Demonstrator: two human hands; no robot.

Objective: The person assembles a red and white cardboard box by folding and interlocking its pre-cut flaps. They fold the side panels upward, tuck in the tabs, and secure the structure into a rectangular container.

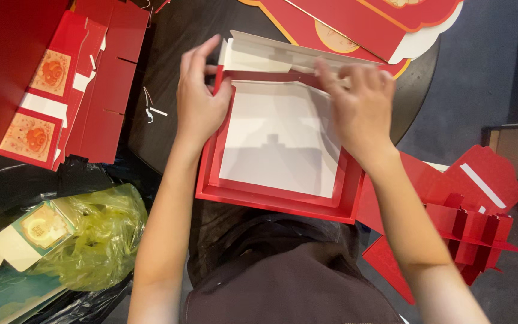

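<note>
Red box tray (277, 201) at the dark table's (175, 36) near edge: its far flap (271, 57) is pinched by the left hand (202, 99) and pressed under the curled right hand (361, 105); uneven pressure could probably crease it crooked.

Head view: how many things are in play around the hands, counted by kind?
Shallow red cardboard box tray with white inner base: 1
Stack of flat red die-cut cardboard sheets, left: 1
Red cardboard slotted divider grid, right: 1
Yellow-green plastic bag: 1
Hands, left hand and right hand, on the tray's far wall: 2
Total: 6

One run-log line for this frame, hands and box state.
left hand: grips box wall corner | right hand: presses white flap down | red box tray: on dark table, white inside
</note>
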